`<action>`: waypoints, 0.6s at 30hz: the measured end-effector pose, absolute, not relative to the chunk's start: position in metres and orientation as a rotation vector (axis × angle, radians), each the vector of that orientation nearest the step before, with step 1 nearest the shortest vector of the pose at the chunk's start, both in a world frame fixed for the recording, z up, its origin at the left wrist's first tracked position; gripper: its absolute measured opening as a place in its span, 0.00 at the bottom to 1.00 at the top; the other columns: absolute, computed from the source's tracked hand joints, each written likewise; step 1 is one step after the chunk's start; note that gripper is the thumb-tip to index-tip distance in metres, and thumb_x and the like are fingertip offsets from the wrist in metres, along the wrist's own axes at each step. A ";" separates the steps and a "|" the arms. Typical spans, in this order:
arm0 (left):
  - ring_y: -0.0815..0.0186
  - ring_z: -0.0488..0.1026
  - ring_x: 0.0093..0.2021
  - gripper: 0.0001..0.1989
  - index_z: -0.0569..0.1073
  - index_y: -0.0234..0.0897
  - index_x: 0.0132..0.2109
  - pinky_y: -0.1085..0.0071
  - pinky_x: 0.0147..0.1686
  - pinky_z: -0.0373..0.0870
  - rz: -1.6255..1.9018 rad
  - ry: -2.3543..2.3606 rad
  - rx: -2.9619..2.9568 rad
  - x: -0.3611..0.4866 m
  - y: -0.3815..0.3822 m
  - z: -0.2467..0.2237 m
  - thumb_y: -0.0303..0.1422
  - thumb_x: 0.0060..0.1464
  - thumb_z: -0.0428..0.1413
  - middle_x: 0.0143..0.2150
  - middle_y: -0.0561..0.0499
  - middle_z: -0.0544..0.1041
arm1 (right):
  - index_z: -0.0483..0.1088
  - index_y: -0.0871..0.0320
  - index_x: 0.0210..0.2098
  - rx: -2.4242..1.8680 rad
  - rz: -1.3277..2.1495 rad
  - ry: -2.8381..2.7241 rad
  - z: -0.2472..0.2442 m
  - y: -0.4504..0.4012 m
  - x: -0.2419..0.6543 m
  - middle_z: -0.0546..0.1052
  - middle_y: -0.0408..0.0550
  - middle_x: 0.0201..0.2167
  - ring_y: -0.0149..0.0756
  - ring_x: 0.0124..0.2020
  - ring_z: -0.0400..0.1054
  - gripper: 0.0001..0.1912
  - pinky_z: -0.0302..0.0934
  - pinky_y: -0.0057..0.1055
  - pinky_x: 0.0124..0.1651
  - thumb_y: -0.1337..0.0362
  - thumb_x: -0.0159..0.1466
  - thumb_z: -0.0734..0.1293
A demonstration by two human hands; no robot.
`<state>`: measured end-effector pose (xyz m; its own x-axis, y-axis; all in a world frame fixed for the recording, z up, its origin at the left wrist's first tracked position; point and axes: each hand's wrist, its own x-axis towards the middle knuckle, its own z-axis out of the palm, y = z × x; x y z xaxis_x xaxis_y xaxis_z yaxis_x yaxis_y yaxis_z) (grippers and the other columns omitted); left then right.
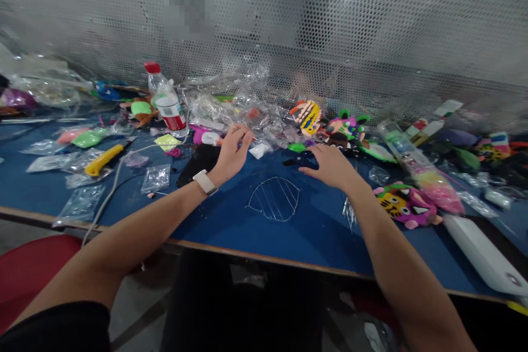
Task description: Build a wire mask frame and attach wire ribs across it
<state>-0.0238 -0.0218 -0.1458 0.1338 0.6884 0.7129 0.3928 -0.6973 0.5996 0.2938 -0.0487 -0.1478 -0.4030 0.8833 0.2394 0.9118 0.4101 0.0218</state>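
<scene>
My left hand (234, 155), wearing a white-banded watch (205, 182), hovers over the middle of the table. Its fingers curl together; a faint thin line shows near the tips, but what they hold is unclear. On the right, my right hand (330, 166) reaches to a dark hand tool (300, 159) that looks like pliers. Thumb and fingers are apart around its handle end, and whether they touch it is not clear. Between my forearms a leaf-shaped frame of thin silvery wire (274, 198), with several slanting wires across it, lies flat on the blue table (243, 236).
A yellow utility knife (104, 159), a red-capped bottle (167, 100) and a white cable (117, 173) are on the left. Crumpled plastic bags (231, 102) line the perforated metal wall. Colourful clay figures (406, 204), wire strands (348, 213) and a white device (487, 253) lie right.
</scene>
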 end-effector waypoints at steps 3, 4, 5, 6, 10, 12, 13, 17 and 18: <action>0.57 0.75 0.49 0.21 0.75 0.39 0.38 0.55 0.52 0.76 1.560 1.032 2.182 -0.024 -0.019 -0.149 0.44 0.76 0.48 0.45 0.42 0.75 | 0.73 0.63 0.62 -1.576 -0.244 -2.492 -0.151 -0.041 0.308 0.77 0.66 0.56 0.65 0.59 0.70 0.34 0.61 0.59 0.64 0.42 0.68 0.68; 0.57 0.75 0.49 0.21 0.75 0.39 0.37 0.54 0.53 0.76 1.546 1.024 2.192 -0.023 -0.018 -0.150 0.43 0.76 0.48 0.45 0.41 0.76 | 0.74 0.62 0.61 -1.577 -0.240 -2.483 -0.152 -0.040 0.311 0.77 0.66 0.57 0.65 0.60 0.70 0.32 0.61 0.61 0.65 0.44 0.67 0.69; 0.57 0.75 0.49 0.20 0.75 0.39 0.37 0.53 0.54 0.75 1.528 1.011 2.202 -0.023 -0.018 -0.151 0.42 0.76 0.49 0.45 0.42 0.76 | 0.75 0.60 0.60 -1.575 -0.233 -2.467 -0.152 -0.038 0.313 0.76 0.65 0.58 0.66 0.61 0.69 0.30 0.60 0.62 0.66 0.47 0.66 0.70; 0.57 0.76 0.50 0.20 0.75 0.38 0.37 0.53 0.54 0.75 1.505 0.993 2.209 -0.023 -0.019 -0.151 0.41 0.76 0.49 0.46 0.42 0.76 | 0.76 0.59 0.59 -1.566 -0.221 -2.445 -0.151 -0.038 0.314 0.76 0.64 0.59 0.66 0.62 0.68 0.27 0.59 0.63 0.67 0.50 0.65 0.72; 0.59 0.76 0.51 0.15 0.79 0.39 0.38 0.55 0.56 0.75 1.361 0.845 2.239 -0.019 -0.025 -0.149 0.36 0.74 0.53 0.47 0.44 0.77 | 0.78 0.55 0.55 -1.371 -0.060 -2.371 -0.145 -0.047 0.297 0.75 0.60 0.61 0.62 0.64 0.67 0.23 0.60 0.61 0.68 0.57 0.62 0.75; 0.59 0.76 0.53 0.13 0.80 0.39 0.40 0.55 0.58 0.74 1.280 0.752 2.273 -0.016 -0.030 -0.148 0.35 0.73 0.54 0.48 0.44 0.77 | 0.78 0.54 0.53 -1.219 0.073 -2.317 -0.142 -0.057 0.276 0.78 0.57 0.56 0.56 0.60 0.71 0.19 0.63 0.57 0.65 0.56 0.65 0.74; 0.59 0.76 0.53 0.13 0.81 0.39 0.40 0.55 0.58 0.74 1.243 0.709 2.293 -0.014 -0.033 -0.149 0.34 0.73 0.55 0.49 0.44 0.77 | 0.78 0.54 0.51 -1.149 0.135 -2.270 -0.142 -0.063 0.264 0.80 0.56 0.53 0.54 0.57 0.73 0.15 0.65 0.55 0.63 0.56 0.66 0.73; 0.61 0.77 0.50 0.11 0.81 0.38 0.41 0.58 0.54 0.77 1.150 0.570 2.349 -0.009 -0.040 -0.154 0.35 0.72 0.57 0.49 0.44 0.77 | 0.78 0.53 0.40 -0.976 0.247 -2.136 -0.149 -0.083 0.224 0.82 0.50 0.40 0.46 0.45 0.76 0.06 0.69 0.44 0.52 0.58 0.71 0.71; 0.61 0.77 0.49 0.10 0.81 0.38 0.42 0.59 0.53 0.77 1.142 0.548 2.358 -0.008 -0.041 -0.155 0.35 0.72 0.57 0.49 0.44 0.77 | 0.78 0.54 0.38 -0.979 0.261 -2.120 -0.151 -0.086 0.219 0.81 0.50 0.37 0.44 0.42 0.75 0.07 0.69 0.41 0.48 0.59 0.71 0.70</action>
